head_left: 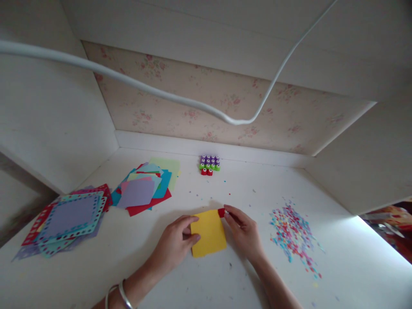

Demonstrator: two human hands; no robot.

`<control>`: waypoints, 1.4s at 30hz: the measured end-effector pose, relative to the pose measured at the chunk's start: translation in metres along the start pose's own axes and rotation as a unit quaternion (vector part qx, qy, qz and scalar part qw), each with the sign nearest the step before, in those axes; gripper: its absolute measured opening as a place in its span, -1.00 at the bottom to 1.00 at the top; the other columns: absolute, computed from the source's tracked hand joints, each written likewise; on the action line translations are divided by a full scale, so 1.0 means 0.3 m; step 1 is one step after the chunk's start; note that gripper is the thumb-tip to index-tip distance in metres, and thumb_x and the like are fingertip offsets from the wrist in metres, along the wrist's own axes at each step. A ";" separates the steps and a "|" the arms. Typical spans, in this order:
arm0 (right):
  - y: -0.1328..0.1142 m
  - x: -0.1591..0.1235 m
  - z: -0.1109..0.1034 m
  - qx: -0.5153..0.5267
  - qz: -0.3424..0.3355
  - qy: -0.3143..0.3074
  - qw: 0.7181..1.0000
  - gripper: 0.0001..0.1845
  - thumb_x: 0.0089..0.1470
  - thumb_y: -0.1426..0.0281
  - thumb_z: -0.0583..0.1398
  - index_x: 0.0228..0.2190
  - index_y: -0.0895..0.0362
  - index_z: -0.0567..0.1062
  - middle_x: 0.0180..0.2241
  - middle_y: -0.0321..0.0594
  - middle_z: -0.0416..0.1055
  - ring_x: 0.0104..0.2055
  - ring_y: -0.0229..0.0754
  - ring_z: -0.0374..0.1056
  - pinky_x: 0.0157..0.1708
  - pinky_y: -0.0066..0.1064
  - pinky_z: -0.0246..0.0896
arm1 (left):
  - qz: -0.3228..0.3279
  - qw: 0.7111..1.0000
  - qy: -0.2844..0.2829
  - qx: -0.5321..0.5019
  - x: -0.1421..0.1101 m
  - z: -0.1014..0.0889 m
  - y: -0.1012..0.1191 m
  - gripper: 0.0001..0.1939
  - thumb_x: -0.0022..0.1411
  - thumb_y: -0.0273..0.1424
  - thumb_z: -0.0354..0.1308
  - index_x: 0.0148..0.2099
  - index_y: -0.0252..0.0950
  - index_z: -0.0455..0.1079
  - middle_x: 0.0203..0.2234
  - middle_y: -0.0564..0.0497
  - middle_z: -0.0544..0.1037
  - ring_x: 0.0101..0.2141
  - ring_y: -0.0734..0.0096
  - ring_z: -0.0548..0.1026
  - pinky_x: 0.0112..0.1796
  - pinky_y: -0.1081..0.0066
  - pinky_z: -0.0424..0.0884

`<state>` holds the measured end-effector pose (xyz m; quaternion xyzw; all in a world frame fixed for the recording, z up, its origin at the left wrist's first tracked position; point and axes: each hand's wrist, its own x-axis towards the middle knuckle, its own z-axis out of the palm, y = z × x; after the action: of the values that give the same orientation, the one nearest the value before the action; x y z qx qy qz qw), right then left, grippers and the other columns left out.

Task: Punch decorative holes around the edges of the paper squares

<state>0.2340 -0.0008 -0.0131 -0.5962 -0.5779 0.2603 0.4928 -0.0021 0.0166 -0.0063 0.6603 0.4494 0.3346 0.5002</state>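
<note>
A square of yellow paper (209, 236) is held just above the white tabletop, in front of me. My left hand (175, 242) pinches its left edge between thumb and fingers. A small red craft punch (221, 212) sits at the paper's top right corner, gripped between the thumb and fingers of my right hand (244, 234). Those fingers partly cover the punch, so whether it is pressed down cannot be made out. Farther back stands a block of similar punches in rows, with purple punches (210, 159) behind, green punches (215, 167) in the middle and two red punches (207, 172) in front.
Coloured plain paper squares (137, 193) lie stacked at the left. Beyond them is a pile of papers with punched borders (71, 216). Paper confetti (292, 231) is heaped at the right, with stray bits about. A white cable (161, 92) hangs across the upper view.
</note>
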 end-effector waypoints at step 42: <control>-0.009 0.001 0.003 -0.079 -0.082 -0.036 0.993 -0.78 0.24 0.28 0.18 -0.16 0.04 0.60 -0.09 -0.14 0.56 -0.05 -0.06 0.49 -0.01 -0.17 0.43 | -0.003 0.998 -0.017 0.053 0.000 0.002 -0.015 -0.60 0.19 -0.41 0.24 0.09 -0.24 0.43 -0.13 -0.01 0.60 -0.26 0.33 0.59 -0.21 0.37 0.56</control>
<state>0.2322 -0.0006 -0.0109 -0.5741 -0.6607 0.1937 0.4431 -0.0027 0.0169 -0.0106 0.6898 0.4599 0.2980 0.4732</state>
